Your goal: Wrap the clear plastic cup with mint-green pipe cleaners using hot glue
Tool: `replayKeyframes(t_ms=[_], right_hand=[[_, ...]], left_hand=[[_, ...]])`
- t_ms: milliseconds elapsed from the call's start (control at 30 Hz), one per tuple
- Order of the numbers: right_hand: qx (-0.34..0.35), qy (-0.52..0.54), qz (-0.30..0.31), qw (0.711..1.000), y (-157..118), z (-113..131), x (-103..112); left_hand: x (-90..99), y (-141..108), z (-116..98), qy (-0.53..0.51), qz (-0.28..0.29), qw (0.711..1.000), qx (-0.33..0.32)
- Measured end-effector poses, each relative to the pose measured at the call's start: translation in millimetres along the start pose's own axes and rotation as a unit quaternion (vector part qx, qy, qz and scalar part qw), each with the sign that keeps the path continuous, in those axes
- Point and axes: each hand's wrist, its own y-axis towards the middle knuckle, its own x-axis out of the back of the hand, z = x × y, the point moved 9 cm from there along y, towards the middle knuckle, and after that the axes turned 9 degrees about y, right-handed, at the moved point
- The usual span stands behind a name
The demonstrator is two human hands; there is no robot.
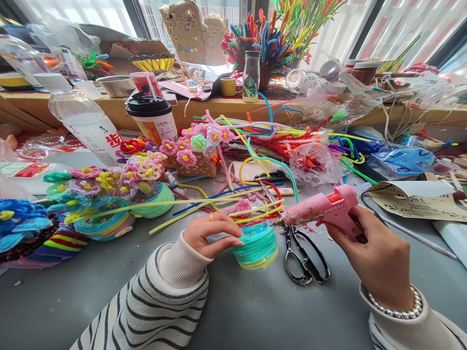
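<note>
My left hand (pixel 215 236) pinches the rim of a small round pot (pixel 256 248), wound from turquoise pipe cleaner with a yellow band at its base. In my right hand (pixel 379 250) is a pink glue gun (pixel 324 206), its nozzle pointing left at the pot's upper edge. From the pot's rim a turquoise pipe cleaner (pixel 288 170) seems to arc up and back, though the join is hard to make out. Black-handled scissors (pixel 306 257) lie on the table just right of the pot, under the glue gun's nozzle.
Finished pots with pipe-cleaner flowers (pixel 98 209) stand at the left. Behind my hands lies a heap of loose pipe cleaners (pixel 262 136). A lidded paper cup (pixel 153 116), a tilted plastic bottle (pixel 83 121) and a glass bottle (pixel 251 78) stand farther back. Brown paper (pixel 419 199) lies right.
</note>
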Motion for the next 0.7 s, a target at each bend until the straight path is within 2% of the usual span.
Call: replayKeyframes(t_ms=[500, 700], right_hand=[[0.033, -0.007, 0.006, 0.999, 0, 4, -5], [-0.026, -0.025, 0.005, 0.999, 0, -7, -7]], left_hand=[[-2.7, 3, -4, -0.009, 0.012, 1.0, -0.012], [-4.6, 4, -13, -0.006, 0.033, 0.998, -0.044]])
